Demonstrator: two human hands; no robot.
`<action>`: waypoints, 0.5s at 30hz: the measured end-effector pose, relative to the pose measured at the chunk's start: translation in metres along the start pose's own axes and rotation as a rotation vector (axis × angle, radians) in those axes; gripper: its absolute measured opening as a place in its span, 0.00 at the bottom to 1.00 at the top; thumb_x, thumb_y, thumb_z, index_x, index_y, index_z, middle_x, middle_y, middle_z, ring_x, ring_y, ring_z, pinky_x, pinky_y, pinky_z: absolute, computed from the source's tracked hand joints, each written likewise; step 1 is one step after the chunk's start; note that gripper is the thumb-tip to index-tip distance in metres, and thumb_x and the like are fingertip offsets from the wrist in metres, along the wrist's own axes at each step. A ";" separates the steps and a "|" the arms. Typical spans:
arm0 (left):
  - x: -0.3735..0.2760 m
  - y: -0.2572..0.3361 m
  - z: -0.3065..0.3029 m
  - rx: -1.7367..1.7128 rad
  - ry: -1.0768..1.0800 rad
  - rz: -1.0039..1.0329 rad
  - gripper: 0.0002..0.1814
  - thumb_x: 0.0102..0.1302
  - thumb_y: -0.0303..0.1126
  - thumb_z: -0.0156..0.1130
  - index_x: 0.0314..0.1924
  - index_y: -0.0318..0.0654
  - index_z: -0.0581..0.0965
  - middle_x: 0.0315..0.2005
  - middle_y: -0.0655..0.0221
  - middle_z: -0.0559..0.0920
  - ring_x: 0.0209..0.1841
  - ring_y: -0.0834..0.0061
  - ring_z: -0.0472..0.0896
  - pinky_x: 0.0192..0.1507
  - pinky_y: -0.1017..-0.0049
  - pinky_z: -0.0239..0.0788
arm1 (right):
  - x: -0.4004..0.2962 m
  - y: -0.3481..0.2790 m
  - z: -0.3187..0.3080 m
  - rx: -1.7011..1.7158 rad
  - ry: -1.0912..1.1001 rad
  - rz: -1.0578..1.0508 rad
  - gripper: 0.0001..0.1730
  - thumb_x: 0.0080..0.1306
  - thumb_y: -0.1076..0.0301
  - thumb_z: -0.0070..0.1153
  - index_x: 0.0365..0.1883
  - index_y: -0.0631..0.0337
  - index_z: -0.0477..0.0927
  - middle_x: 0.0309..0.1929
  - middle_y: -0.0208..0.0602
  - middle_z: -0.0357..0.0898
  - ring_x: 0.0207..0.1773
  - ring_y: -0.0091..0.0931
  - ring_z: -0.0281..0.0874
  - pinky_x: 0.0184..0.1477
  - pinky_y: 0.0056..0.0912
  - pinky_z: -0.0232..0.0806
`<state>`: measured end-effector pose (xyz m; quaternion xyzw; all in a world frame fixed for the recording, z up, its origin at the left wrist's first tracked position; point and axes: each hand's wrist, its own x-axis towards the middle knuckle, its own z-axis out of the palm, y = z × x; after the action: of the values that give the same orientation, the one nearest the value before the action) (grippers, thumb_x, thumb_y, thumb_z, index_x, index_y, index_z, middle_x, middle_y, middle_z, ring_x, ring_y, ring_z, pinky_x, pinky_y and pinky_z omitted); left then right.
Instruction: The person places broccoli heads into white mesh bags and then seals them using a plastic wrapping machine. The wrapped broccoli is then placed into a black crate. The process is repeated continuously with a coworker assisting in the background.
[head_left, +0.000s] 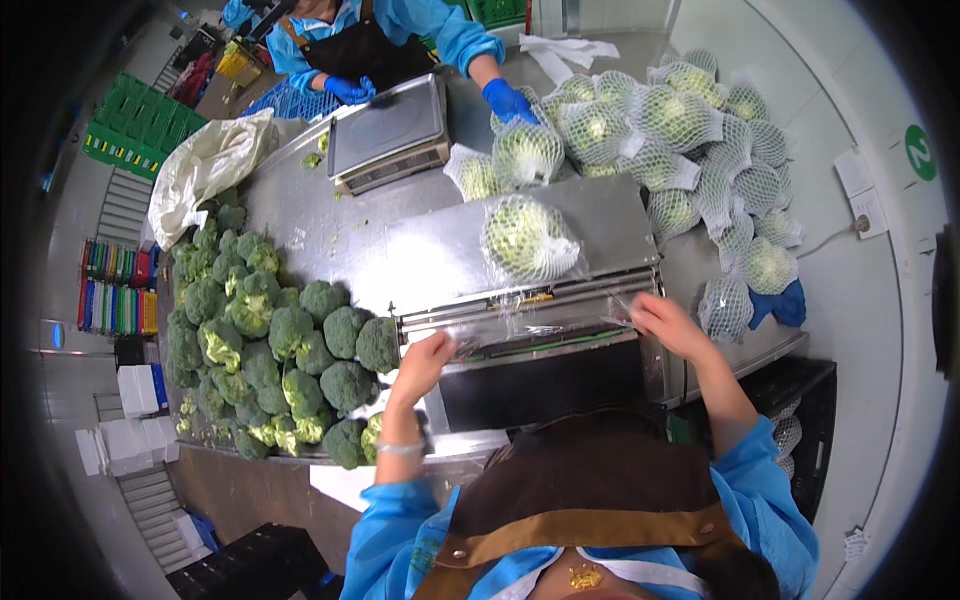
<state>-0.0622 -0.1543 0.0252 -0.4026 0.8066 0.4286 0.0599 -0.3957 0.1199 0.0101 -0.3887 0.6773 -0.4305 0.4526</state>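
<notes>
My left hand pinches the left end of a sheet of clear plastic film, and my right hand pinches its right end. The film stretches between them over the rollers of a metal film wrapping machine. On the machine's steel top, just beyond the film, lies a pale green vegetable in a white foam net with clear film around it; its kind is hard to tell. Part of my fingers is blurred. Many green broccoli heads are heaped close to the left of my left hand.
Across the table a co-worker in blue gloves touches a netted vegetable, beside a weighing scale. More netted vegetables are piled at right, near a blue glove. A black crate stands low right; a white sack lies at left.
</notes>
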 end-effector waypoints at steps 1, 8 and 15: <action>-0.008 0.001 -0.022 -0.221 -0.159 0.071 0.14 0.71 0.34 0.55 0.30 0.32 0.76 0.24 0.66 0.80 0.33 0.77 0.78 0.39 0.72 0.69 | -0.005 -0.013 -0.009 0.231 0.007 -0.030 0.11 0.72 0.65 0.50 0.31 0.63 0.72 0.27 0.33 0.72 0.29 0.25 0.67 0.35 0.27 0.60; 0.048 0.081 -0.053 -1.220 -0.111 0.387 0.12 0.72 0.37 0.57 0.32 0.40 0.70 0.38 0.56 0.84 0.44 0.66 0.83 0.55 0.64 0.70 | 0.064 -0.068 -0.007 1.072 0.104 -0.384 0.15 0.75 0.61 0.46 0.30 0.60 0.65 0.28 0.35 0.68 0.36 0.27 0.64 0.40 0.29 0.57; 0.025 0.050 -0.063 -1.100 -0.022 0.384 0.14 0.74 0.35 0.54 0.29 0.39 0.68 0.25 0.69 0.73 0.30 0.75 0.70 0.38 0.74 0.64 | 0.014 -0.055 -0.022 0.804 -0.094 -0.287 0.10 0.69 0.70 0.50 0.29 0.63 0.68 0.22 0.39 0.70 0.22 0.25 0.66 0.28 0.27 0.59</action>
<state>-0.0978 -0.2003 0.0857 -0.2165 0.5233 0.7919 -0.2283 -0.4128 0.0942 0.0628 -0.2911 0.3734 -0.7007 0.5338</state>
